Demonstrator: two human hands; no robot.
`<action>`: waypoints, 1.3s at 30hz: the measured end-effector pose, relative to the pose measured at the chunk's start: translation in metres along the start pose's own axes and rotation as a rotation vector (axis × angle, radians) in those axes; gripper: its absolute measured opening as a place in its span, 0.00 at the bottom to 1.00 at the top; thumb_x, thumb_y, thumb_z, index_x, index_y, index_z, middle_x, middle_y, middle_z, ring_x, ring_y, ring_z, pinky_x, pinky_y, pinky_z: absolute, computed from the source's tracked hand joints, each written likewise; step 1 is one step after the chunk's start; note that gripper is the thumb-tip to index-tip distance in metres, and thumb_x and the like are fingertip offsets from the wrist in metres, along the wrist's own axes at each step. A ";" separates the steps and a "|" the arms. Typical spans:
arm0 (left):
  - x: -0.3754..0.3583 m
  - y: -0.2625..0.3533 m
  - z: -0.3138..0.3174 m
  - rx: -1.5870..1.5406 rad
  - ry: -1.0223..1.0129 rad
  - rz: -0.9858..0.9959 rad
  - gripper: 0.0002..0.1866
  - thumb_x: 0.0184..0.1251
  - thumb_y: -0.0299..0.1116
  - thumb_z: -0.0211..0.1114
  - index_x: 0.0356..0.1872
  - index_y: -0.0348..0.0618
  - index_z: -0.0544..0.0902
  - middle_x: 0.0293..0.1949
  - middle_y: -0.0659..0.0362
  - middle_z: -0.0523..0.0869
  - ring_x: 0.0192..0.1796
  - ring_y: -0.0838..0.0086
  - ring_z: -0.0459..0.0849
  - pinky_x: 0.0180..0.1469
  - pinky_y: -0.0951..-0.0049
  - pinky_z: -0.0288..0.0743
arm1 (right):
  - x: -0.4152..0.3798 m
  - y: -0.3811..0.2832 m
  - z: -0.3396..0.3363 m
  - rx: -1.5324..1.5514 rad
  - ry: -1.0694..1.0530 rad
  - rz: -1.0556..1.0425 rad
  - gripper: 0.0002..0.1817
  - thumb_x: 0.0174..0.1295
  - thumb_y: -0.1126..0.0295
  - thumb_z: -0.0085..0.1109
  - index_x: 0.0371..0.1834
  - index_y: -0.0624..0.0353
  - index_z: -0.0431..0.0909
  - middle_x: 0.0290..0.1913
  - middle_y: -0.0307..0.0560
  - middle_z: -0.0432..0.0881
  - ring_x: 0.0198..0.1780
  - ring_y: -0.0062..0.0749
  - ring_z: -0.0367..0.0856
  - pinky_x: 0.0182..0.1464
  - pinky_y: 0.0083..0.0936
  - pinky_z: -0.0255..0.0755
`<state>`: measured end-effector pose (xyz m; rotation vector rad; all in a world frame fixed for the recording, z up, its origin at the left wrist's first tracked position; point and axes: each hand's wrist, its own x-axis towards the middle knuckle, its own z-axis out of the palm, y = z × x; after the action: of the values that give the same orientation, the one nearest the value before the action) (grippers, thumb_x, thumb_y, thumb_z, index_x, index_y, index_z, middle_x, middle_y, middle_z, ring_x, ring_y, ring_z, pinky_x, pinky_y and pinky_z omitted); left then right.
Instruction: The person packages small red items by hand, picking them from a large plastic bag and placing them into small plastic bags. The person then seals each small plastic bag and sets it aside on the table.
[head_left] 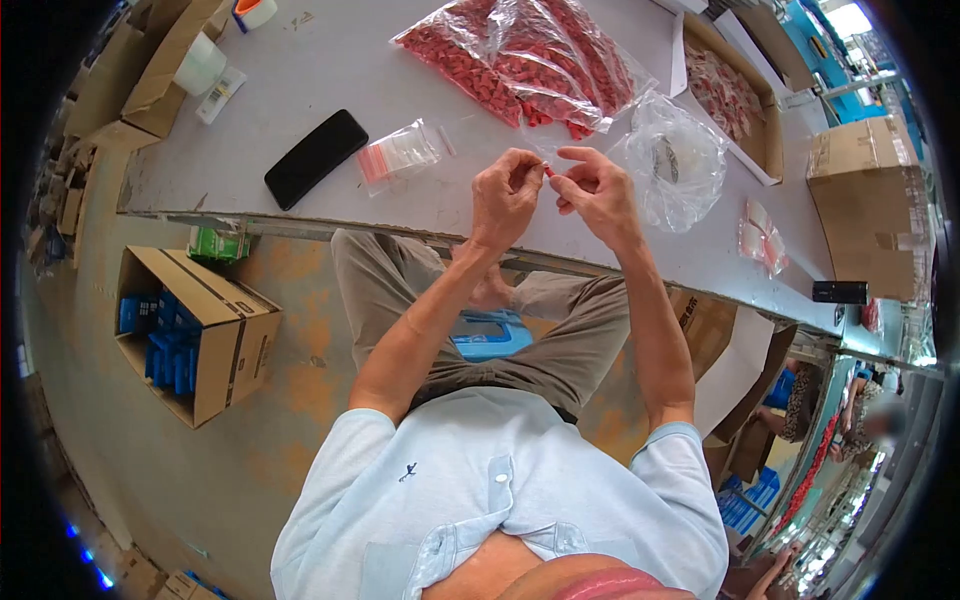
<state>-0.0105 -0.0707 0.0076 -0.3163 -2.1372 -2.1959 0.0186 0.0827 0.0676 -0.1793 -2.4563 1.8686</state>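
Both hands meet above the table's front edge. My left hand (pixel 508 196) is closed in a pinch near a small red piece (pixel 547 171). From the right, my right hand (pixel 597 192) pinches this piece between thumb and a finger, its index finger raised. Behind the hands lies a large clear bag of red pieces (pixel 530 65). A crumpled clear bag (pixel 676 160) is just right of my right hand. Left of my left hand are small clear bags with red edging (pixel 398 157). What my left fingers hold is too small to make out.
A black phone (pixel 316 160) and a tape roll (pixel 254 12) lie on the table (pixel 220 165). An open box of small packets (pixel 735 90) stands at the back right, a closed carton (pixel 868 205) beyond it. Blue packs fill a floor box (pixel 238 345). People are at the far right.
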 end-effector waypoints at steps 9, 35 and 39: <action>-0.002 0.002 0.003 0.090 -0.028 0.219 0.03 0.71 0.23 0.69 0.41 0.36 0.87 0.28 0.57 0.86 0.32 0.79 0.82 0.37 0.73 0.79 | 0.011 0.029 0.007 -0.474 0.159 -0.353 0.09 0.61 0.70 0.70 0.32 0.65 0.83 0.29 0.59 0.86 0.31 0.46 0.88 0.35 0.39 0.78; -0.001 0.005 -0.003 -0.330 -0.144 -0.135 0.05 0.74 0.27 0.67 0.45 0.37 0.86 0.34 0.65 0.86 0.32 0.85 0.81 0.33 0.82 0.75 | -0.027 0.033 -0.011 -0.106 0.087 -0.212 0.07 0.68 0.69 0.73 0.43 0.62 0.92 0.37 0.39 0.85 0.31 0.17 0.76 0.33 0.20 0.70; -0.004 0.005 -0.001 -0.262 -0.142 0.009 0.08 0.74 0.25 0.69 0.51 0.40 0.85 0.44 0.63 0.85 0.41 0.82 0.82 0.42 0.78 0.78 | -0.029 0.041 -0.020 -0.081 0.071 -0.153 0.08 0.70 0.70 0.71 0.43 0.63 0.91 0.39 0.40 0.85 0.33 0.17 0.78 0.34 0.21 0.72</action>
<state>-0.0061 -0.0720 0.0117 -0.5090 -1.9028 -2.5215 0.0525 0.1087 0.0340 -0.0585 -2.4248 1.6745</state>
